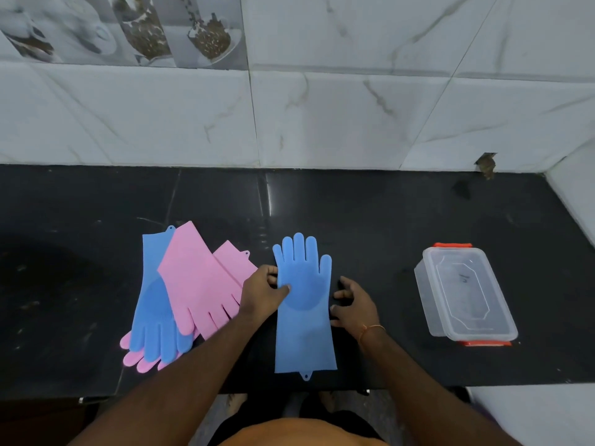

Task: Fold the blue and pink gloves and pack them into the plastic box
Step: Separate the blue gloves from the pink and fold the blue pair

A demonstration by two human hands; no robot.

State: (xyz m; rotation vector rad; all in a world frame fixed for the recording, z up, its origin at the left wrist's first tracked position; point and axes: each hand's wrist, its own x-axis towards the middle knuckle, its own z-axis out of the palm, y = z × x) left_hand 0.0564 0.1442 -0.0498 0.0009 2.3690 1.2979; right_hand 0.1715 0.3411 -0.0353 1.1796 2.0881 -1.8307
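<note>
While your two hands stay low on the dark surface (pixel 370 201), one blue glove (pixel 304 317) lies flat between them, fingers pointing away from you and cuff near the edge close to you. Your left hand (pixel 262 292) pinches the left side of this glove, with the thumb on top by the round bumpy patch. Your right hand (pixel 352 305) is just beside the glove's right side, fingers spread and loose, holding nothing; you cannot tell if the fingertips touch the glove.

To the left of your left hand sits a pile of three more gloves. A pink glove (pixel 196 284) lies on top, a second blue glove (pixel 154 304) is partly under it, and another pink glove (pixel 233 260) pokes out from below, right beside your left hand.

Well off to the right of your right hand is the clear plastic box (pixel 463 292) with its lid on and orange clips at both ends.
</note>
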